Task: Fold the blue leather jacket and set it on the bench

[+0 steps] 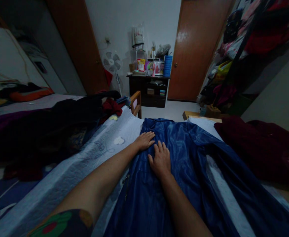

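A shiny dark blue jacket (184,161) lies spread over a pale grey quilted cover (85,164), one sleeve stretching toward the lower right. My left hand (144,141) rests flat on the jacket near its upper left edge, fingers extended. Just right of it, my right hand (161,158) lies palm down on the jacket with its fingers apart. The two hands are close together, and neither one grips anything. A small metal zipper pull (127,177) shows at the jacket's left edge.
Dark clothes (48,128) are heaped at the left, and a maroon garment (263,148) lies at the right. Beyond the bed are a wooden chair (136,98), a white fan (112,62), a dark cabinet (146,89) and a brown door (191,49). Hanging clothes fill the upper right.
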`<state>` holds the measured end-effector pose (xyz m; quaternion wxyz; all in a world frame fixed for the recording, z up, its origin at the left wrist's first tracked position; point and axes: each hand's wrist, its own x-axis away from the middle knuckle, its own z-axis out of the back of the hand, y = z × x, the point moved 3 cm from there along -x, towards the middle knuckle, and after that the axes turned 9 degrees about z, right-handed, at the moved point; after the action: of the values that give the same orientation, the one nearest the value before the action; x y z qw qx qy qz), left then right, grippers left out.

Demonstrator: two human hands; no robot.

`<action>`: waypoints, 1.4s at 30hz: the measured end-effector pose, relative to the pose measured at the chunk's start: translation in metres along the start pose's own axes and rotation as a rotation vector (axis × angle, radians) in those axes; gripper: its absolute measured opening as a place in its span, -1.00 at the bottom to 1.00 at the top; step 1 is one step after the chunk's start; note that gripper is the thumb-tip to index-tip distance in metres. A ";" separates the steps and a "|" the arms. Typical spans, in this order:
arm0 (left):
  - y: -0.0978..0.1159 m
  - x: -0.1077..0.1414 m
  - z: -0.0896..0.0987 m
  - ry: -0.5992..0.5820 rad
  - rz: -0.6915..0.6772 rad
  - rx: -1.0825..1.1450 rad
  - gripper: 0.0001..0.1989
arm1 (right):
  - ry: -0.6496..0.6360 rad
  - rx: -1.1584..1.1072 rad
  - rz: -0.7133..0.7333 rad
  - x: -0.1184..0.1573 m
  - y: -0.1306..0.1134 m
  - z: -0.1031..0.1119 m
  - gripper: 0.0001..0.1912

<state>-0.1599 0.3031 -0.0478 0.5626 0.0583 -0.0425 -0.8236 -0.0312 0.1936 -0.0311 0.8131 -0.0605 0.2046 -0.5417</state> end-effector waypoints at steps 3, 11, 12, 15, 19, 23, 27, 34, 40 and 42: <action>0.003 0.003 0.001 0.059 -0.004 -0.019 -0.47 | -0.052 0.026 -0.017 0.002 0.001 -0.003 -0.35; 0.028 0.025 0.033 0.179 0.030 -0.037 -0.64 | -0.110 0.051 -0.051 0.000 0.001 -0.006 -0.33; 0.032 0.031 0.037 0.164 0.058 -0.024 -0.64 | -0.111 0.053 -0.054 -0.001 0.001 -0.006 -0.33; 0.046 0.057 0.042 0.140 0.114 -0.017 -0.61 | -0.118 0.057 -0.047 -0.001 0.000 -0.004 -0.34; 0.068 0.107 0.037 0.121 0.228 0.000 -0.50 | -0.140 0.072 -0.040 -0.001 0.000 -0.003 -0.36; 0.088 0.153 0.017 0.039 0.304 0.033 -0.32 | -0.131 0.083 -0.041 -0.001 0.000 -0.004 -0.37; 0.098 0.177 0.000 0.007 0.304 0.014 -0.18 | -0.127 0.067 -0.043 -0.003 0.001 -0.005 -0.34; 0.098 0.184 -0.003 0.064 0.286 -0.017 -0.20 | -0.229 -0.004 -0.002 0.000 0.011 0.009 -0.39; 0.100 0.185 0.001 0.065 0.278 -0.027 -0.26 | -0.299 0.014 0.012 0.048 0.001 0.022 -0.40; 0.100 0.186 0.002 0.062 0.271 -0.030 -0.28 | -0.328 0.018 0.010 0.069 -0.005 0.026 -0.38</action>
<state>-0.1346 0.0933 -0.0412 0.6707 0.0687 -0.0202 -0.7383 -0.0024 0.1259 -0.0244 0.8389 -0.1400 0.0646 -0.5220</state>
